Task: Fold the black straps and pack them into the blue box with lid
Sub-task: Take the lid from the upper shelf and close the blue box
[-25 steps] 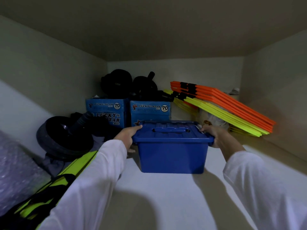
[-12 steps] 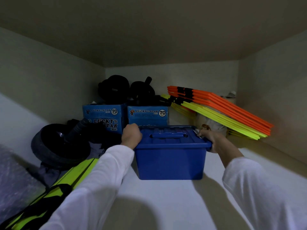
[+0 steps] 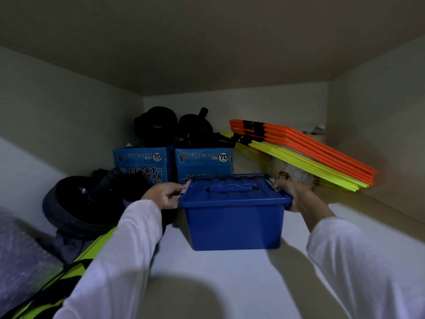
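At the far left a sheet of bubble wrap (image 3: pixel 20 254) lies against the side wall, with a neon-yellow and black bag (image 3: pixel 69 270) slanting beside it and a black ab-roller wheel (image 3: pixel 78 203) resting just behind that. Next comes the left hand (image 3: pixel 164 195), its fingers curled round the left end of the blue box with lid (image 3: pixel 234 212), thumb on top by the lid edge; a small white tag shows at that corner. The box sits on the white shelf (image 3: pixel 230 272) between both hands, lid on, its moulded handle (image 3: pixel 231 188) running left to right, so the box's long axis lies across the person's reach and each hand has one short end. Neither hand looks nearer than the other; the grip reads as even, which suits a straight pull toward the body. Behind the box stand two blue Lucky Star paper cartons (image 3: pixel 172 162), touching or nearly touching its back edge, with black rollers (image 3: pixel 174 127) piled on top. The right hand (image 3: pixel 292 194) grips the right end, fingers wrapped under the rim. Further right a stack of orange and yellow flat slats (image 3: pixel 305 153) leans tilted against the back corner. The shelf surface looks smooth and bare in front of the box, inside a dim, low-ceilinged cupboard. No black straps can be picked out here with certainty.
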